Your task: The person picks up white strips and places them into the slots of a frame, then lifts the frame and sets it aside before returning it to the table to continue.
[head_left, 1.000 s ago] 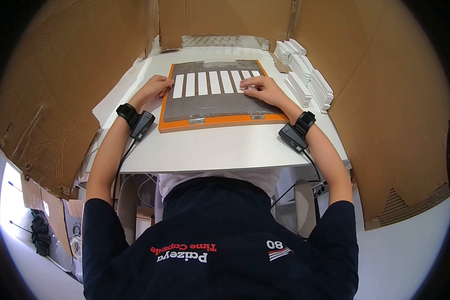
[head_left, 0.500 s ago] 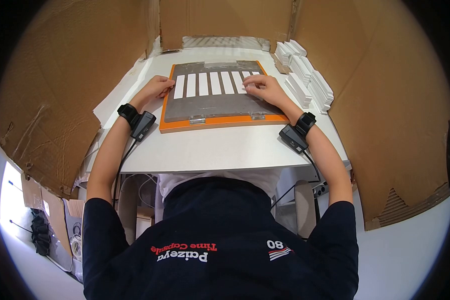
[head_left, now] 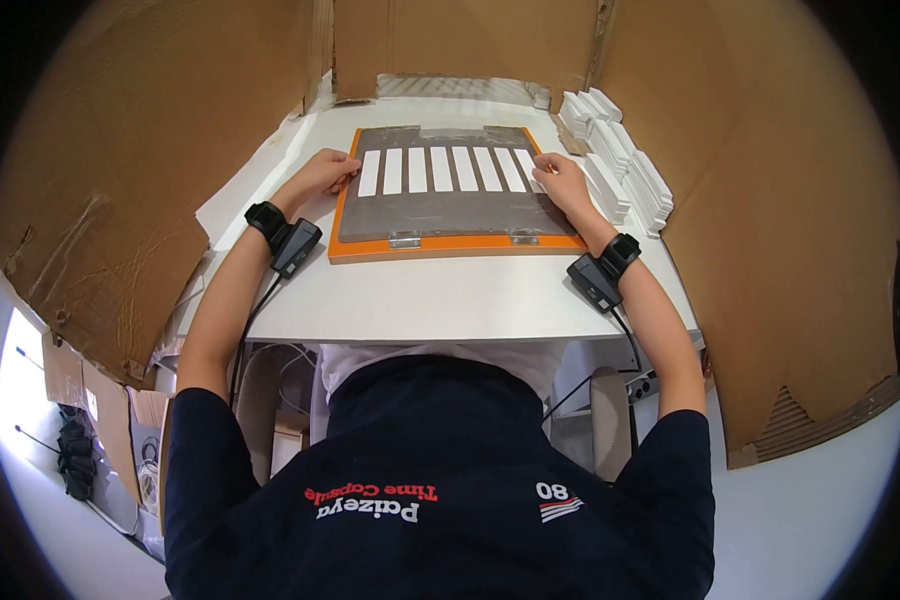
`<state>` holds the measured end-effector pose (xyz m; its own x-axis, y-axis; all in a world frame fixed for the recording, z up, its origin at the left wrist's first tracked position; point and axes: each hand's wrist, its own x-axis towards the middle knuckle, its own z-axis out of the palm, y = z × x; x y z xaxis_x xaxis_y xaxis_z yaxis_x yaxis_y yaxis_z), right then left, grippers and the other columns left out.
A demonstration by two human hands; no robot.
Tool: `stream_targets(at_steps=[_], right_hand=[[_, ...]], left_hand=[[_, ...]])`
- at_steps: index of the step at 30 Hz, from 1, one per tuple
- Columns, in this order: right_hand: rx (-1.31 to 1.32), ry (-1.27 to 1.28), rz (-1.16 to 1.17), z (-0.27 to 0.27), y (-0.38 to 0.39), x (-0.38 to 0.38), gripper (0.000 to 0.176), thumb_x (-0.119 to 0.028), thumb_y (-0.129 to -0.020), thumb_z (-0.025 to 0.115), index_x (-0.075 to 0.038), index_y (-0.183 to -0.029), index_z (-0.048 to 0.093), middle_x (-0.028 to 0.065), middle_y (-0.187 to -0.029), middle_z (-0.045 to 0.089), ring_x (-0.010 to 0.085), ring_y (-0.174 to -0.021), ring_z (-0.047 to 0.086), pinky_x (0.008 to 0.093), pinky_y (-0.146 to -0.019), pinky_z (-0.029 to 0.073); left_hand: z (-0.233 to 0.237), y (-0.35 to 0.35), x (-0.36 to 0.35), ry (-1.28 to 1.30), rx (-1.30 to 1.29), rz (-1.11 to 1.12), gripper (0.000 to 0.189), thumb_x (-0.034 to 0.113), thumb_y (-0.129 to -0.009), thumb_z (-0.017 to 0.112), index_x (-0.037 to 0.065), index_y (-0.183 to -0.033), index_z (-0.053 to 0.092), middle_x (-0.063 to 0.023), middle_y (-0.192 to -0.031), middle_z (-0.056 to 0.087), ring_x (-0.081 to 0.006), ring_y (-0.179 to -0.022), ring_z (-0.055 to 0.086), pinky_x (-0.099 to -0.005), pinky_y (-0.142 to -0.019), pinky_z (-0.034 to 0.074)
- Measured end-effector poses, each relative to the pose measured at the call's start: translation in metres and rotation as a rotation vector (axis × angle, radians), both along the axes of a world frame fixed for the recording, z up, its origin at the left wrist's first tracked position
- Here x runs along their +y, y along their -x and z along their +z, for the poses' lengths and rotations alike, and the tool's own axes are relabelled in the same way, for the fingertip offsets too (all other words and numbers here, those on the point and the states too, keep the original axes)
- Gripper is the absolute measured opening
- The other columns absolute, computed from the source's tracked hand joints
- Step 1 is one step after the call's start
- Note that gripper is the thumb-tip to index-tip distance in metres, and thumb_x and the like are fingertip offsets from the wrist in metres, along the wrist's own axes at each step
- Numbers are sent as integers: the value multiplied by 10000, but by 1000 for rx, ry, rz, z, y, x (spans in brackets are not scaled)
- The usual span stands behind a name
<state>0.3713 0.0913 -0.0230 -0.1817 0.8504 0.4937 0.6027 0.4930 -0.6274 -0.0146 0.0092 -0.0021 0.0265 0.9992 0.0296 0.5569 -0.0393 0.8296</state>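
Observation:
A flat grey board with an orange frame [head_left: 440,247] lies on the white table. Across it runs a row of several white strips [head_left: 440,169], side by side with narrow gaps. My left hand [head_left: 328,172] is at the board's left edge, fingers curled together against the frame beside the first strip. At the opposite edge, my right hand [head_left: 564,184] has its fingertips pinched together by the last strip [head_left: 530,165]. Whether that pinch holds the strip, the edge or nothing is hidden. Two clear clips [head_left: 405,240] sit on the board's near edge.
Stacks of white strips [head_left: 625,165] stand on the table's right side, close to my right hand. Cardboard walls [head_left: 760,230] enclose the left, back and right. Each wrist wears a black strapped device [head_left: 595,284] with a cable running down.
My right hand has moved right, from over the strips near the row's right end to the board's right edge, uncovering those strips. My left hand stays at the left edge. The view shifted slightly.

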Motion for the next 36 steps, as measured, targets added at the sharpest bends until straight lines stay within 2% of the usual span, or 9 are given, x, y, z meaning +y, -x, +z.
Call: stream_targets(at_steps=[7, 14, 17, 26, 30, 36], right_hand=[[94, 132, -7, 0, 0, 1, 327, -161, -712, 619, -12, -1003, 623, 190, -1003, 627, 305, -961, 591, 328, -858, 438], [58, 83, 11, 1, -2, 0, 326, -169, -708, 626, -10, -992, 625, 189, -993, 629, 306, -964, 589, 333, -853, 439], [82, 86, 23, -3, -2, 5, 324, -173, -707, 627, -7, -985, 626, 183, -988, 631, 304, -961, 591, 335, -846, 441], [88, 88, 50, -6, -4, 9, 302, -171, -704, 627, -5, -956, 627, 173, -950, 641, 293, -918, 605, 334, -820, 453], [67, 66, 14, -3, -3, 5, 278, -155, -699, 636, -7, -934, 633, 168, -935, 644, 287, -905, 607, 330, -810, 456], [100, 85, 24, -6, -4, 8, 268, -144, -704, 632, -7, -935, 633, 170, -928, 643, 286, -902, 608, 331, -806, 457]], left_hand=[[-3, 1, 3, 2, -24, -2, 272, 273, -903, 516, 51, -755, 572, 38, -527, 427, -53, -440, 347, -205, -426, 284], [-2, 0, 2, -19, -59, 14, 244, 227, -866, 525, 26, -736, 574, 19, -493, 435, -63, -425, 373, -225, -407, 276], [-2, 3, 4, 22, -20, 10, 259, 262, -894, 518, 39, -781, 585, 35, -544, 453, -47, -453, 364, -207, -424, 279], [-4, 4, 6, 12, -64, -20, 252, 246, -881, 523, 43, -738, 565, 31, -540, 450, -53, -444, 369, -208, -411, 275], [-3, 2, 3, -26, -133, -7, 267, 223, -850, 541, 10, -691, 559, -8, -486, 460, -79, -407, 402, -228, -374, 290], [-4, 3, 4, -12, -115, -16, 256, 208, -859, 537, 6, -704, 565, -3, -489, 457, -75, -426, 405, -226, -396, 296]])
